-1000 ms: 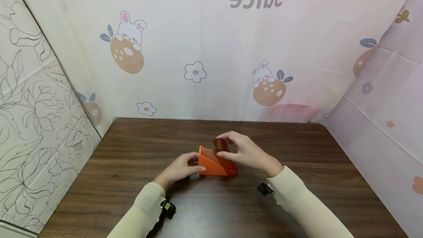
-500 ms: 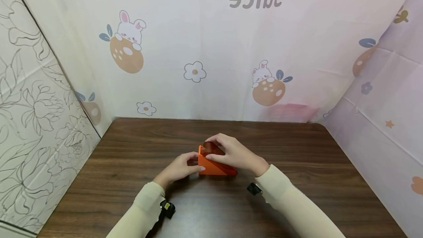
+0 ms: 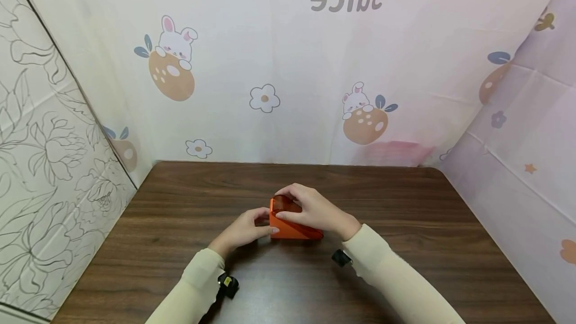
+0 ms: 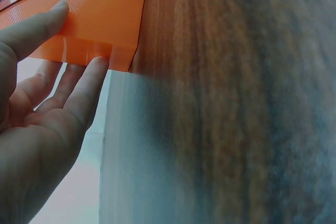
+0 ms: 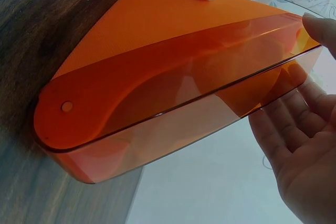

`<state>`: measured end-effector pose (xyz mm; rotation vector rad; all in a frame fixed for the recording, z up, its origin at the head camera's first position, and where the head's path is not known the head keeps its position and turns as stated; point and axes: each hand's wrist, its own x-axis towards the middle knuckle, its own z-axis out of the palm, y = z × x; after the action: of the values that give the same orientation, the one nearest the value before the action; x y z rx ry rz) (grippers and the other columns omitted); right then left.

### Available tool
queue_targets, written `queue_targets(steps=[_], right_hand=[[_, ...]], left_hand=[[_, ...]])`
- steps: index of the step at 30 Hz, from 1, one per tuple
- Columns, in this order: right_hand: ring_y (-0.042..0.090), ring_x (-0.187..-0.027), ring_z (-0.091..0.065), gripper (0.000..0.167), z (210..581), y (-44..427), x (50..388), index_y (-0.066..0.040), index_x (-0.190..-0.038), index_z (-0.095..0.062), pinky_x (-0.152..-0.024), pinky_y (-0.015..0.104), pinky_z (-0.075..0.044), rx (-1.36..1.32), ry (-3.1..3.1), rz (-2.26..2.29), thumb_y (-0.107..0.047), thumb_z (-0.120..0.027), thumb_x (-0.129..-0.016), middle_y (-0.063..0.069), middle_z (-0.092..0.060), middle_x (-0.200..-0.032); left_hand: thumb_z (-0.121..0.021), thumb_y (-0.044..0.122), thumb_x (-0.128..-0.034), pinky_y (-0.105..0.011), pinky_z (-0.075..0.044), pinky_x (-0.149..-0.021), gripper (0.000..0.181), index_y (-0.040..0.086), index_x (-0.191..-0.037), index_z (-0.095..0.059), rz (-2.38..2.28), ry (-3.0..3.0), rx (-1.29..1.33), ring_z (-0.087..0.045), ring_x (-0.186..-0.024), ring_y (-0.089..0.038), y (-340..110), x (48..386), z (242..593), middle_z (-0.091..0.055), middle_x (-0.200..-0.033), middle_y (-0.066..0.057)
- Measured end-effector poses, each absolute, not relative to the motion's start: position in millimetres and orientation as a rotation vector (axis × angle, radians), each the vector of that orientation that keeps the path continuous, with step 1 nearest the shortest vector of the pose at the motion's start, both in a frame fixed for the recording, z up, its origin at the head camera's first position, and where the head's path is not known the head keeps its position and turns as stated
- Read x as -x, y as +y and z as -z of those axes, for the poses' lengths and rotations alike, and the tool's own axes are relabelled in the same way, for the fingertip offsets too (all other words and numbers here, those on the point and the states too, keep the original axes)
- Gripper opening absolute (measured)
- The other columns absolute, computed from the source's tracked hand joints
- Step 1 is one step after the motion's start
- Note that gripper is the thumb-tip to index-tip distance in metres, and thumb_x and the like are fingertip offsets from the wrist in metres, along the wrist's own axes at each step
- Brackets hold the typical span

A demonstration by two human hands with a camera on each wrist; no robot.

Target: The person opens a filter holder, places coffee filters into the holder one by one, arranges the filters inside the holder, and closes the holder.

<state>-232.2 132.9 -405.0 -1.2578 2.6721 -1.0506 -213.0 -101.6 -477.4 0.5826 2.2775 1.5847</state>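
Observation:
A wedge-sided orange box (image 3: 288, 231) with a see-through reddish-brown lid (image 3: 283, 204) stands on the table. My left hand (image 3: 245, 227) grips its left end, thumb on the near side and fingertips against the end wall in the left wrist view. From above, my right hand (image 3: 320, 209) pinches the free end of the lid between thumb and fingers. In the right wrist view, the lid (image 5: 173, 95) lies lowered over the orange side wall (image 5: 152, 17) and turns on a round pivot (image 5: 66, 106) at its other end. The inside is hard to make out.
The dark wood-grain table (image 3: 405, 204) extends on all sides of the box. Behind it hangs a pale curtain (image 3: 306, 49) printed with rabbits and flowers. A flower-lined panel (image 3: 58, 164) stands at the left. Each wrist carries a small black camera.
My right hand has moved left and slightly down, swinging the lid from raised to lowered over the box. The left hand has kept its grip in place.

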Motion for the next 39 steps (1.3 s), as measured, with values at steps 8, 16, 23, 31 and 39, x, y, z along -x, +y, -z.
queue_targets(steps=[8,16,23,31,39], right_hand=[[0.009,-0.101,-0.058,0.044,407,131,233,-0.012,-0.130,-0.060,-0.089,0.029,-0.053,1.252,2.641,1.066,-0.024,-0.077,-0.091,-0.006,-0.062,-0.114],[0.008,-0.101,-0.058,0.045,408,129,233,-0.012,-0.131,-0.059,-0.090,0.029,-0.053,1.253,2.630,1.062,-0.024,-0.077,-0.091,-0.006,-0.061,-0.115],[0.008,-0.103,-0.058,0.048,407,129,232,-0.011,-0.133,-0.058,-0.091,0.028,-0.052,1.227,2.620,1.052,-0.024,-0.077,-0.091,-0.005,-0.062,-0.117],[0.008,-0.106,-0.058,0.050,409,133,230,-0.011,-0.133,-0.057,-0.092,0.032,-0.052,1.223,2.631,1.017,-0.029,-0.077,-0.091,-0.005,-0.061,-0.119],[0.008,-0.107,-0.058,0.055,411,142,228,-0.012,-0.135,-0.056,-0.092,0.033,-0.052,1.188,2.645,1.001,-0.035,-0.077,-0.090,-0.006,-0.059,-0.119]], left_hand=[[-0.073,0.021,-0.0933,-0.048,-0.047,-0.100,0.039,0.009,-0.129,-0.063,-1.591,2.278,-0.590,-0.061,-0.117,-0.025,-101,214,478,-0.067,-0.122,-0.004],[-0.073,0.023,-0.0936,-0.044,-0.049,-0.098,0.039,0.009,-0.129,-0.063,-1.578,2.284,-0.612,-0.061,-0.116,-0.023,-102,215,479,-0.067,-0.122,-0.004],[-0.073,0.022,-0.0936,-0.042,-0.050,-0.097,0.039,0.008,-0.128,-0.063,-1.571,2.285,-0.621,-0.062,-0.116,-0.022,-102,215,479,-0.067,-0.121,-0.004],[-0.073,0.022,-0.0932,-0.042,-0.049,-0.097,0.038,0.007,-0.127,-0.064,-1.575,2.288,-0.631,-0.062,-0.114,-0.022,-101,216,479,-0.068,-0.118,-0.003],[-0.074,0.023,-0.0924,-0.047,-0.046,-0.100,0.039,0.009,-0.127,-0.064,-1.563,2.294,-0.607,-0.062,-0.114,-0.022,-101,215,478,-0.068,-0.118,-0.002]])
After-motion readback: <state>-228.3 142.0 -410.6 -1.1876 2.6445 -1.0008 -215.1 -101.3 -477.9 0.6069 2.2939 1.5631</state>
